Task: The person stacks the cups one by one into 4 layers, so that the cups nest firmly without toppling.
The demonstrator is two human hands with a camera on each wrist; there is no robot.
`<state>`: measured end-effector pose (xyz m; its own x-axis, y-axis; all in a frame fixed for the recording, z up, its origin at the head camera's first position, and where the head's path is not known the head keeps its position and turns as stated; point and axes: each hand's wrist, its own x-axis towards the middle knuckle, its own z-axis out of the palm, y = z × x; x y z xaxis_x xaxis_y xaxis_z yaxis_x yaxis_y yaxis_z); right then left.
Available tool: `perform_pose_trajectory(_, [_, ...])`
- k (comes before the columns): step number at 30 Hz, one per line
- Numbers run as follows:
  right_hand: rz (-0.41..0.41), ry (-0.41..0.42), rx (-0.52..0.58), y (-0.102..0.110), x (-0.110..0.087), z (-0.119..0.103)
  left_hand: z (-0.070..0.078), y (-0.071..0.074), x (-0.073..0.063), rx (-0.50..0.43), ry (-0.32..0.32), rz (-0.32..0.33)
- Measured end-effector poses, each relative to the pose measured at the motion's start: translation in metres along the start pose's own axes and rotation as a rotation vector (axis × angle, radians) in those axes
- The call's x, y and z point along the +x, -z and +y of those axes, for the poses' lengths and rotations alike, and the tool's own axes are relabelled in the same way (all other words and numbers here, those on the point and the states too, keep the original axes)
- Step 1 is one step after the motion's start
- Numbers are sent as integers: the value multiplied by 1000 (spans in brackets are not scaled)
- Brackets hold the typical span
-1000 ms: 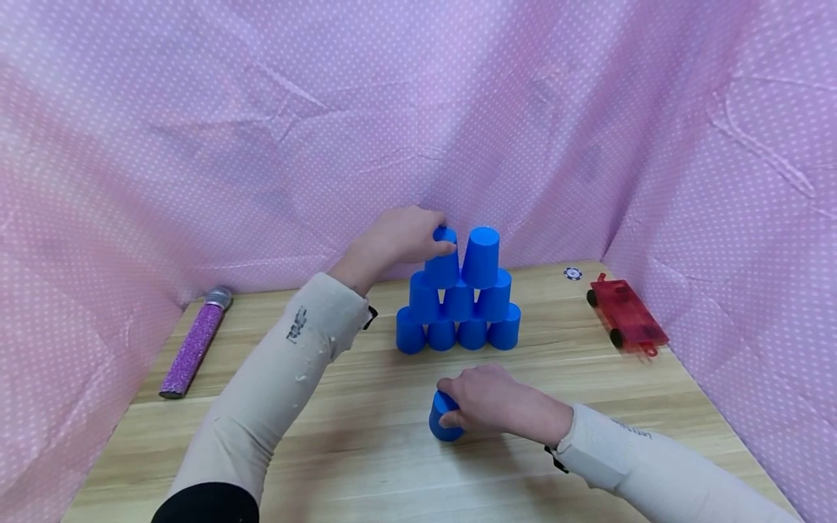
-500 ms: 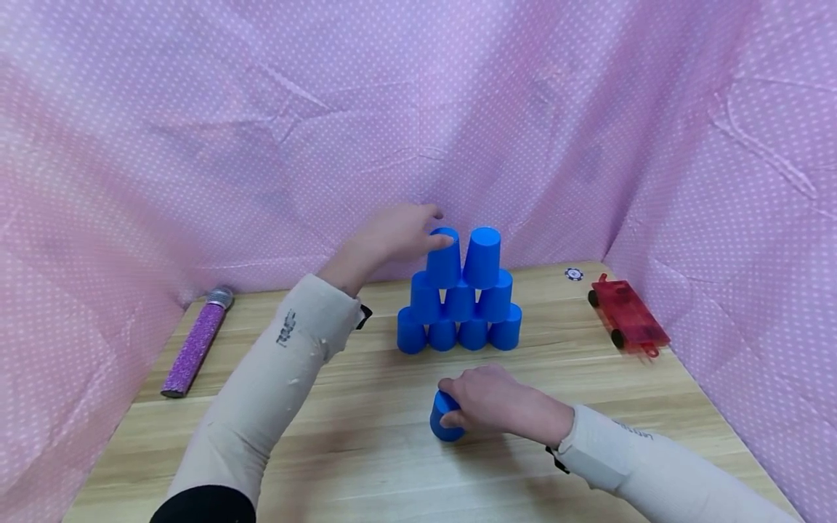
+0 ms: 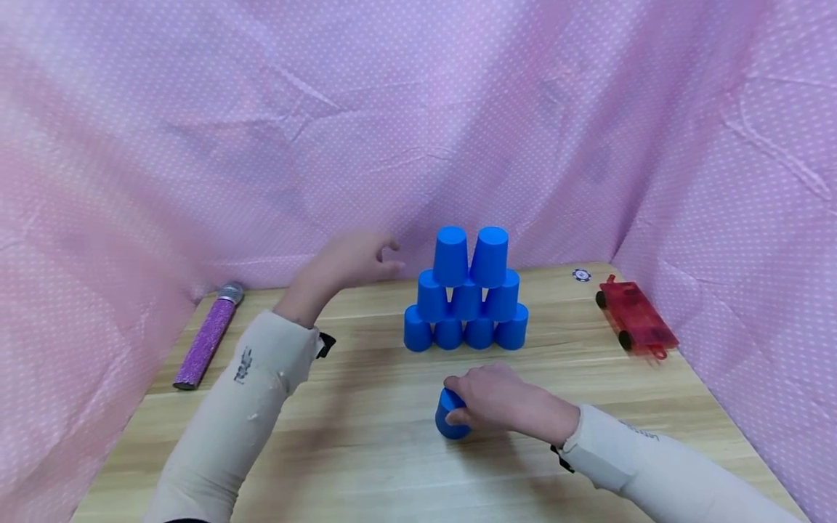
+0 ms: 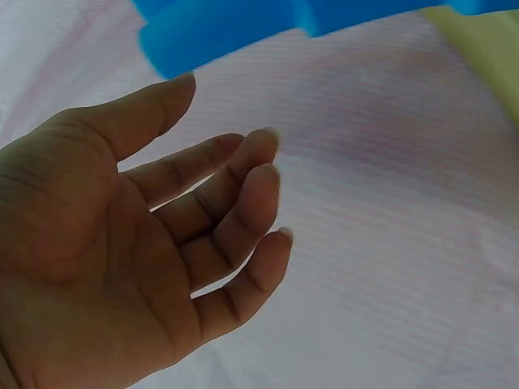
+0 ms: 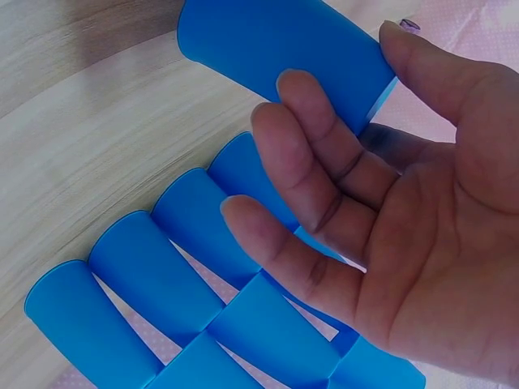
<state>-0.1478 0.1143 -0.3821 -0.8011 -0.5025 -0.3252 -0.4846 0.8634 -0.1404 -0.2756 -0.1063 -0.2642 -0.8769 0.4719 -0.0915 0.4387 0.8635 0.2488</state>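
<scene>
Upside-down blue cups form a pyramid (image 3: 448,333) on the wooden table: several in the bottom row, three above, two on top. To its left, my left hand (image 3: 353,261) hangs in the air with loosely bent fingers and holds nothing. In the left wrist view part of the blue cups (image 4: 219,36) shows just beyond the thumb. My right hand (image 3: 493,398) grips another upside-down blue cup (image 3: 451,425) in front of the pyramid, thumb and fingers around its closed end. The right wrist view shows that cup (image 5: 276,49) between thumb and fingers.
A glittery purple microphone (image 3: 208,341) lies at the table's left. At the right edge are a red toy cart (image 3: 636,314) with black wheels and a small black-and-white chip (image 3: 581,275). Pink dotted cloth (image 3: 366,131) hangs around the back and sides.
My left hand has let go of the top-left cup and moved left, away from the pyramid. That cup stays in place. My right hand keeps its grip on the front cup.
</scene>
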Motion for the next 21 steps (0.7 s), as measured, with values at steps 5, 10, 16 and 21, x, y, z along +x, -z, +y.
perform_pose_trajectory(5, [14, 13, -10, 0, 0, 1, -24, -39, 1, 27, 35, -120])
perform_pose_trajectory(10, [10, 9, -10, -1, 1, 2, -45, -86, 12, -80, 93, -235])
perform_pose_trajectory(16, [3, 3, -29, 0, 2, 1, -61, -128, 19, -234, 89, -269])
perform_pose_trajectory(21, [4, 8, -29, -2, 3, 2, -64, -151, 22, -325, 111, -291])
